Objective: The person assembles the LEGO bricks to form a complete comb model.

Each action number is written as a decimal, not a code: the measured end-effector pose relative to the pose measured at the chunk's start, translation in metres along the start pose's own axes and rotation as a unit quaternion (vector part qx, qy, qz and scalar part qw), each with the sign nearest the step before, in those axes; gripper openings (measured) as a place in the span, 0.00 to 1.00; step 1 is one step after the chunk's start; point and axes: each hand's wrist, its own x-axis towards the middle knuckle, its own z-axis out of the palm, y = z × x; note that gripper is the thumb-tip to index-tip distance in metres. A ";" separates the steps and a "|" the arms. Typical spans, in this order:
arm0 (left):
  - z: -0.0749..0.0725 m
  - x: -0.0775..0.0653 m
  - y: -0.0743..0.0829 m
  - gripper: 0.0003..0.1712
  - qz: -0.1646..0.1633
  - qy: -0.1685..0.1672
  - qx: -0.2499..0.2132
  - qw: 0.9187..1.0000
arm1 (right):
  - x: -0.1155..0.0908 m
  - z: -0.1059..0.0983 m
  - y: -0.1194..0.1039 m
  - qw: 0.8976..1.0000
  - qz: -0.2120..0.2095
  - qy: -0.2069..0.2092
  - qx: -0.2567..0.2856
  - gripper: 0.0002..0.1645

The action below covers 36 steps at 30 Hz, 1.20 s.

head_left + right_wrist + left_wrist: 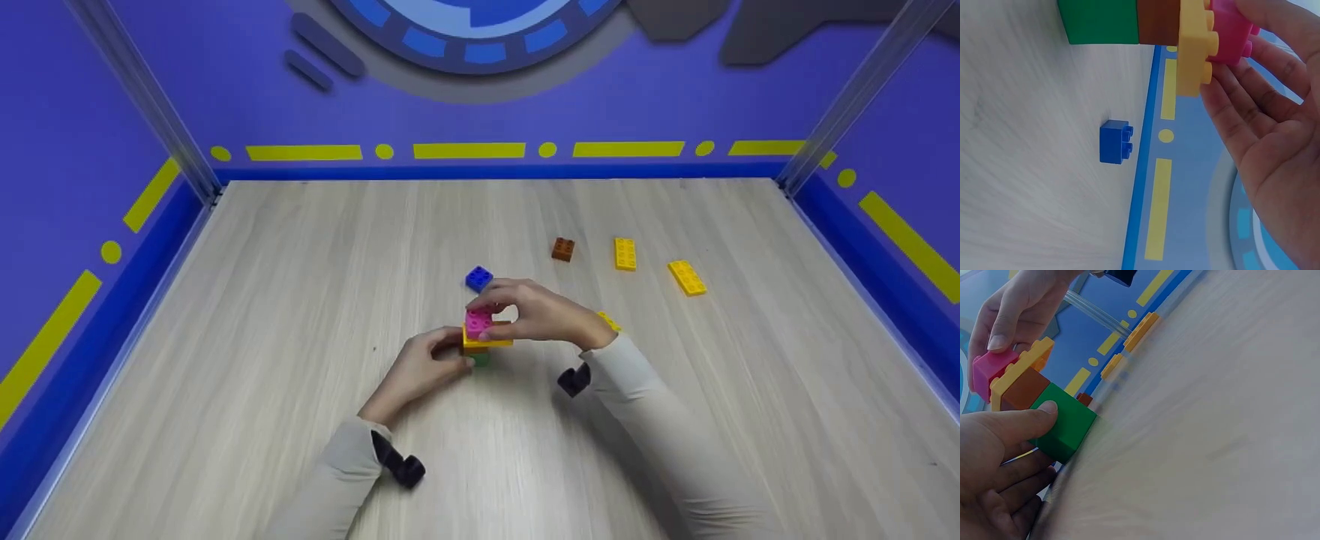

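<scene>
A small stack of toy building bricks stands on the table between both hands. At its bottom is a green brick [1072, 427], then a brown brick [1024, 389], then a flat yellow brick [1189, 56] that juts out past them. My left hand [421, 369] grips the lower stack, its thumb lying on the green brick in the left wrist view. On top, at one end of the yellow brick's studs, sits a pink brick [478, 324]. My right hand [546, 313] pinches that pink brick between thumb and fingers.
A blue brick [478, 279] lies just beyond the stack. Farther right are a loose brown brick [563, 249], a yellow brick [625, 253] and another yellow brick [687, 277]. One more yellow brick [610, 322] is partly hidden behind the right wrist. Blue-purple walls border the table.
</scene>
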 end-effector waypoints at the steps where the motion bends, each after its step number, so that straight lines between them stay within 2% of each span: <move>1: 0.000 0.000 0.000 0.26 -0.001 -0.001 0.001 1.000 | 0.000 0.000 0.000 1.000 -0.001 0.000 -0.003 0.21; 13: 0.001 0.000 0.000 0.25 0.009 0.002 0.003 1.000 | 0.002 0.000 -0.004 1.000 0.001 -0.017 -0.018 0.20; 21: 0.000 0.000 -0.001 0.25 0.002 0.004 0.004 1.000 | 0.005 0.000 -0.007 0.999 -0.007 -0.027 -0.037 0.19; 36: 0.000 -0.001 0.000 0.25 0.009 0.002 -0.013 1.000 | 0.006 0.000 -0.007 0.999 0.018 -0.032 0.006 0.20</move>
